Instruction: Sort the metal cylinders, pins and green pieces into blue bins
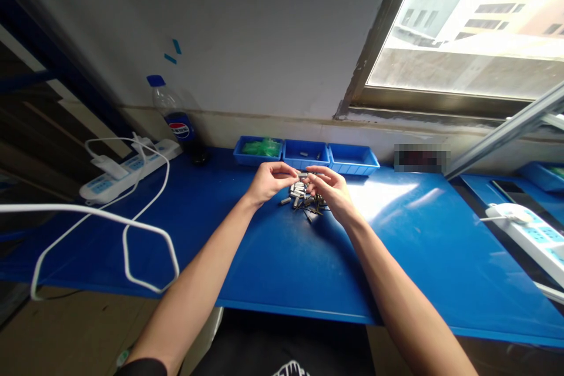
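Both hands meet above a pile of small metal cylinders [297, 191] on the blue table. A small silvery cylinder [302, 175] is pinched between the fingertips of my left hand [271, 182], at its left end. My right hand [330, 188] has its thumb and fingers closed at the other end of the same cylinder. Under my right hand lie darker pieces with thin pins, partly hidden by the fingers. Just behind the hands, the middle blue bin [305, 161] holds a couple of small metal pieces.
Green plastic fills the left blue bin [258, 160]; beside the middle one stands the right bin [353, 169]. A cola bottle [178, 123], a power strip [127, 170] and a looping white cable [170, 241] are at left. Another power strip [531, 235] lies at right.
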Demonstrator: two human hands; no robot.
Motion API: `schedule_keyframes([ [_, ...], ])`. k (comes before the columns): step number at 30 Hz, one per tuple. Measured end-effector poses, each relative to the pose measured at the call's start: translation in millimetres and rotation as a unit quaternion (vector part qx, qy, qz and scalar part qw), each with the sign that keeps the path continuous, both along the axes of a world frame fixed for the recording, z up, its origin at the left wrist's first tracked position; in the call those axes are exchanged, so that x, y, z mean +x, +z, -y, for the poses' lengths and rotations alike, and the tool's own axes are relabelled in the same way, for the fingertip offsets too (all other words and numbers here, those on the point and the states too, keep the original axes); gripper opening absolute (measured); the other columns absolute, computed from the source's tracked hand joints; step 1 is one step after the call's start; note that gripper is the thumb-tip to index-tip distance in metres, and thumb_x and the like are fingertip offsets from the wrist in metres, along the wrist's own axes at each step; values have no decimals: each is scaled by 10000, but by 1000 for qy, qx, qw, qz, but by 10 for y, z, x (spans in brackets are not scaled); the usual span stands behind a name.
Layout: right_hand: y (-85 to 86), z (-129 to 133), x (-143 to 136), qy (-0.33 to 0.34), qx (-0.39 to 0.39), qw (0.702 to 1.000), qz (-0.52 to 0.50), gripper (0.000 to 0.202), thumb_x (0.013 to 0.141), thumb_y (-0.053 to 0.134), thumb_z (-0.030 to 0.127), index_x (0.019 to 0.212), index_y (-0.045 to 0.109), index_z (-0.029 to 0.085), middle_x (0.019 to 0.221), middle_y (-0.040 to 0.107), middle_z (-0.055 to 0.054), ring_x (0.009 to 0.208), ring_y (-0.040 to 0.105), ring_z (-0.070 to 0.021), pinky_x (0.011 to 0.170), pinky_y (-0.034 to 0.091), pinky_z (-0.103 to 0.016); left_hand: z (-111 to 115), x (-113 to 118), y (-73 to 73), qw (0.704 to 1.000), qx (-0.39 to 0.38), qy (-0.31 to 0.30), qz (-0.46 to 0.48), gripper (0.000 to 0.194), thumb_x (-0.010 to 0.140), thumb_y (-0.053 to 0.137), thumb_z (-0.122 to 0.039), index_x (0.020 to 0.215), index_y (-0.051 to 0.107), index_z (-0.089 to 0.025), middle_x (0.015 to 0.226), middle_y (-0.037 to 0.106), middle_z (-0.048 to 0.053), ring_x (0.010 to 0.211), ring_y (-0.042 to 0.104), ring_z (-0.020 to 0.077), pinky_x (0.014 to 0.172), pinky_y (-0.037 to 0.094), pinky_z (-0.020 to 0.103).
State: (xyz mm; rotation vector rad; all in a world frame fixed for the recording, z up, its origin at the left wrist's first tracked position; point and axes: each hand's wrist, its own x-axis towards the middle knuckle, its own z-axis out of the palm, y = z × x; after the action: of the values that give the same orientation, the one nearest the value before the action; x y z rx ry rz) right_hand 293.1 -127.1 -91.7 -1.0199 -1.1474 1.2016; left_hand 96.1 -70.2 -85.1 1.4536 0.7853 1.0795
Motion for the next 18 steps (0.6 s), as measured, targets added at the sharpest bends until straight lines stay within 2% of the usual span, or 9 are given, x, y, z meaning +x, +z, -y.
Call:
schedule_keyframes([
  [9, 31, 19, 39, -4, -2, 1000, 29, 403, 761, 892, 513, 1030, 782, 234, 775, 744, -3, 683, 633, -174, 712, 515, -345, 49, 38, 10, 999, 10, -37, -27, 306, 714, 895, -374, 844, 766, -129, 1044, 826, 131, 968, 798, 266, 912, 643, 382],
  [13, 28, 18, 39, -35, 8, 998, 53, 386, 765, 883, 527, 991, 786, 230, 761, 741, -10, 689, 648, -186, 736, 536, -366, 68, -25, 75, 980, 110, -24, -164, 202, 807, 800, -339, 884, 791, -152, 915, 822, 79, 851, 775, 217, 793, 606, 306],
  [15, 16, 9, 40, -53, 25, 997, 55, 395, 776, 879, 520, 1033, 785, 236, 830, 772, -25, 757, 687, -204, 792, 561, -384, 73, -74, 103, 954, 168, -23, -246, 137, 833, 753, -300, 836, 789, -167, 841, 806, 50, 774, 746, 189, 739, 565, 278],
  [18, -2, -10, 47, -65, 58, 995, 40, 485, 795, 877, 487, 1213, 760, 269, 1185, 798, -74, 1025, 733, -248, 951, 580, -421, 64, -148, 115, 923, 197, -70, -323, 113, 826, 734, -276, 796, 781, -178, 781, 786, 30, 721, 717, 171, 682, 524, 256],
])
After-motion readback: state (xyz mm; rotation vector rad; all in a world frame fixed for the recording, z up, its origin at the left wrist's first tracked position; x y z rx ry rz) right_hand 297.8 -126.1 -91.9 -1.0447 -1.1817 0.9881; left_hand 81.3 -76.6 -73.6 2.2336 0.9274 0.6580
